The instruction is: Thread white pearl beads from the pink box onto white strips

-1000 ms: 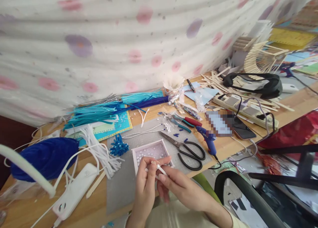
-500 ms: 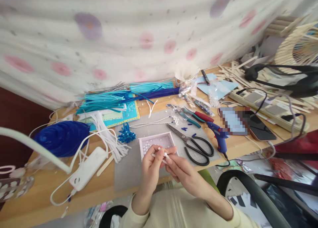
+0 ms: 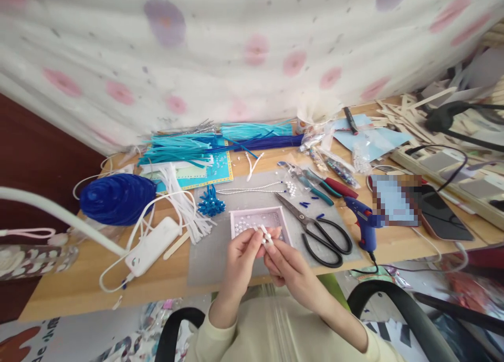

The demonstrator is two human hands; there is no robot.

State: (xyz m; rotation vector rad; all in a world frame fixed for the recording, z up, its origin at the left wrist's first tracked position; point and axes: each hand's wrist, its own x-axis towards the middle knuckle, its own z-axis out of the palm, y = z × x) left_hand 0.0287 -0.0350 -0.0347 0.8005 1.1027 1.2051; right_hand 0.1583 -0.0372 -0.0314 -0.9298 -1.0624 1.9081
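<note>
My left hand [image 3: 241,254] and my right hand [image 3: 286,265] meet over the near edge of a grey mat [image 3: 214,254], fingertips pinched together around a small white stick tipped with white pearl beads [image 3: 264,236]. Just beyond the fingers lies a shallow white tray [image 3: 282,215] with several loose pearl beads in it. Black-handled scissors [image 3: 321,235] lie right of the tray, and a blue glue gun [image 3: 365,226] lies beyond them. A blue bead cluster [image 3: 211,204] and a string of pearls [image 3: 252,188] rest on the mat's far part.
Left on the wooden table [image 3: 98,278] are a white power bank [image 3: 151,246] with cables, a dark blue ruffled object [image 3: 117,198] and white strips. Teal and blue strip bundles [image 3: 189,145] lie along the curtain. Pliers [image 3: 315,186], a phone [image 3: 441,215], a power strip [image 3: 452,170] and wooden sticks sit right. A black chair arm [image 3: 397,320] curves below.
The view has swung left and down, so everything sits further right in frame. Both hands stay together on the small white piece, now a little closer to the tray.
</note>
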